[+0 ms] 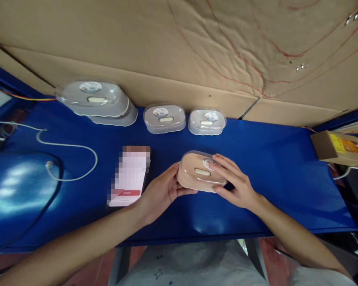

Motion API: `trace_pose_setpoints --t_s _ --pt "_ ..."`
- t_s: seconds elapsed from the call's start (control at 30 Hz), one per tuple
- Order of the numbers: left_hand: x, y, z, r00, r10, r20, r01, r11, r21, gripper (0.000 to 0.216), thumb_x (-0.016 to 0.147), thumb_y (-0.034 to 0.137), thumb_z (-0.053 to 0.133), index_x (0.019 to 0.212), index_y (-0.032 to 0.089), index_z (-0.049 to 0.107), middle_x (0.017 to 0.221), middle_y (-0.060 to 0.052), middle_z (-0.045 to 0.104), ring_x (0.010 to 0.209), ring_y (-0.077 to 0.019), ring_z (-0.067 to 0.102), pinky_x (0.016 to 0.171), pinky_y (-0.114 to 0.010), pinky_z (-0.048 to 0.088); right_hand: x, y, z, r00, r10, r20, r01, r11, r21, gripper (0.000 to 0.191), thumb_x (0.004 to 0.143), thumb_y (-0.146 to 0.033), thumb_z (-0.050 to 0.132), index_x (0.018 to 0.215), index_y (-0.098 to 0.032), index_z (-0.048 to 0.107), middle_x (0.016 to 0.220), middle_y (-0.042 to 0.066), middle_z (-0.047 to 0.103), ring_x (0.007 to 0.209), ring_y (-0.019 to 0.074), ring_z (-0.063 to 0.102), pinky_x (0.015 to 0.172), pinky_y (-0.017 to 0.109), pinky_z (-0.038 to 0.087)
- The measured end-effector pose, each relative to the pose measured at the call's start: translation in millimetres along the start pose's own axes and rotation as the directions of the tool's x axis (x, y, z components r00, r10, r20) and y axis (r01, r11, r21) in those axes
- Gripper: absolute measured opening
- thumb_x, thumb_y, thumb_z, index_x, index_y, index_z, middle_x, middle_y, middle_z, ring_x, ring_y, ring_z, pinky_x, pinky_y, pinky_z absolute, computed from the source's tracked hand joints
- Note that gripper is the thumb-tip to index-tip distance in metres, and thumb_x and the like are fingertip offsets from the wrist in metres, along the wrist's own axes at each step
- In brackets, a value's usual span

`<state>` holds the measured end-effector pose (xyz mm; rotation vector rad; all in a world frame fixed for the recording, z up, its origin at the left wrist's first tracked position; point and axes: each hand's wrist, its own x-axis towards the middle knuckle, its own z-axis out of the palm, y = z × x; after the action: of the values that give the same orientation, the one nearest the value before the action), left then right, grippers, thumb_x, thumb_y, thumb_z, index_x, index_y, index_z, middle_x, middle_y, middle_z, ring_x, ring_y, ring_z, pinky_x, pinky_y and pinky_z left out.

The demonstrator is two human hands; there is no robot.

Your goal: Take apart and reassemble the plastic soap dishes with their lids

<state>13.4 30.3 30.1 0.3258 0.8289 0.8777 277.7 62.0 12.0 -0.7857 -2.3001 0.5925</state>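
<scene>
A small oval plastic container (197, 174) with a clear lid sits on the blue table (271, 167), tilted slightly toward me. My left hand (161, 192) grips its left end, thumb underneath the near edge. My right hand (235, 182) holds its right end, fingers spread over the lid and its round sticker. Its inside looks beige; any contents are hidden.
Two small lidded containers (164, 118) (207, 120) stand at the back, with a larger stack of containers (95, 101) to their left. A phone (129, 176) lies left of my hands. A white cable (65, 159) loops at left. A cardboard box (340, 147) sits at right, and a cardboard wall (179, 51) stands behind.
</scene>
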Motion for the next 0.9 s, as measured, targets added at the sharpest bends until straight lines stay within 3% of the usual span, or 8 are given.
trace_pose_setpoints --t_s 0.17,0.4,0.57,0.73,0.83,0.9 --pt "1 0 -1 1.0 -0.008 -0.001 0.008 1.0 -0.014 0.032 0.11 0.032 0.049 0.124 0.016 0.073 0.124 -0.011 0.076 0.11 -0.0245 0.072 0.088 -0.036 0.066 1 5 -2 0.997 0.01 0.076 -0.012 1.0 0.017 0.077 0.098 -0.044 0.07 0.165 -0.031 0.034 0.166 0.013 0.043 0.154 0.0365 0.041 0.123 0.061 0.041" --pt "1 2 1 0.999 -0.006 -0.037 0.005 1.0 -0.017 0.036 0.112 0.027 0.042 0.12 0.014 0.074 0.118 -0.012 0.077 0.103 -0.0222 0.073 0.083 -0.035 0.067 2 8 -3 0.997 0.018 0.08 -0.025 0.995 0.095 0.07 0.102 -0.042 0.065 0.164 -0.032 0.035 0.165 0.012 0.043 0.155 0.0332 0.039 0.125 0.059 0.038" --pt "3 2 1 0.998 -0.007 -0.064 0.006 1.0 -0.029 0.035 0.112 0.026 0.041 0.119 0.013 0.073 0.117 -0.011 0.077 0.101 -0.0212 0.074 0.083 -0.036 0.067 -1 8 1 0.99 0.018 0.139 -0.017 1.0 -0.006 0.098 0.088 -0.051 0.081 0.167 -0.029 0.027 0.167 0.017 0.039 0.155 0.0371 0.037 0.123 0.06 0.04" --pt "1 4 0 0.997 -0.078 0.005 0.078 0.996 -0.035 0.041 0.113 0.037 0.037 0.131 0.01 0.064 0.111 -0.016 0.078 0.101 -0.0251 0.077 0.09 -0.037 0.063 -1 18 -13 0.996 -0.01 0.087 0.022 0.989 -0.143 0.086 0.094 -0.035 0.075 0.166 -0.03 0.028 0.162 0.014 0.048 0.15 0.034 0.047 0.12 0.056 0.045" --pt "-3 5 -1 0.995 -0.079 0.067 0.078 0.997 0.006 0.05 0.113 0.045 0.037 0.15 0.013 0.047 0.122 -0.019 0.075 0.102 -0.0282 0.077 0.093 -0.04 0.061 1 33 -34 0.998 0.038 0.057 -0.017 0.945 -0.326 0.083 0.094 -0.036 0.074 0.165 -0.031 0.032 0.16 0.014 0.051 0.148 0.0363 0.048 0.118 0.058 0.043" --pt "-5 5 -1 0.994 -0.064 0.09 0.06 0.997 0.045 0.052 0.112 0.046 0.036 0.152 0.013 0.044 0.127 -0.02 0.073 0.1 -0.027 0.077 0.092 -0.04 0.061 2 43 -50 0.996 0.067 0.051 -0.04 0.908 -0.418 0.079 0.095 -0.035 0.073 0.164 -0.032 0.034 0.161 0.013 0.05 0.148 0.037 0.048 0.117 0.058 0.041"
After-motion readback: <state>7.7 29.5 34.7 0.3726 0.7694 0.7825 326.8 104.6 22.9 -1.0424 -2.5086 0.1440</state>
